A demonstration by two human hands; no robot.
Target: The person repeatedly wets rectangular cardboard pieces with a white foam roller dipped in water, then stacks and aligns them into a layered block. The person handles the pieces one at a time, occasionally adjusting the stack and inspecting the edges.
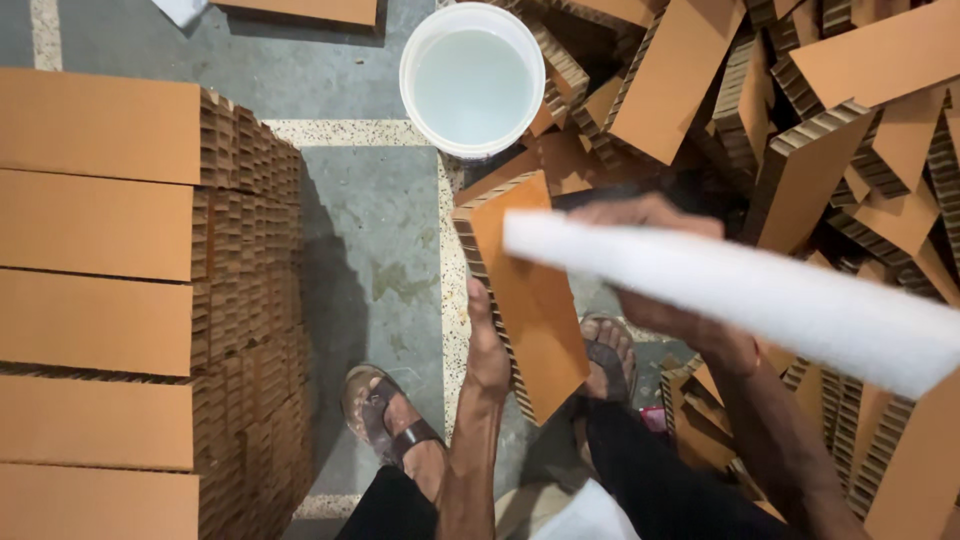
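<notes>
While left hand (487, 345) grips cardboard block (530, 290) by its edge, right hand (660, 270) w/ white foam strip (740, 290) lies across it, long axis running rightward.

Tilted brown honeycomb cardboard block (530, 290)

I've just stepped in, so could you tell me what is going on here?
A seated person's left hand holds a brown honeycomb cardboard block on edge, while the right hand holds a long white strip across it. A white bucket of milky liquid stands ahead, neat stacks left, a loose pile right.
</notes>
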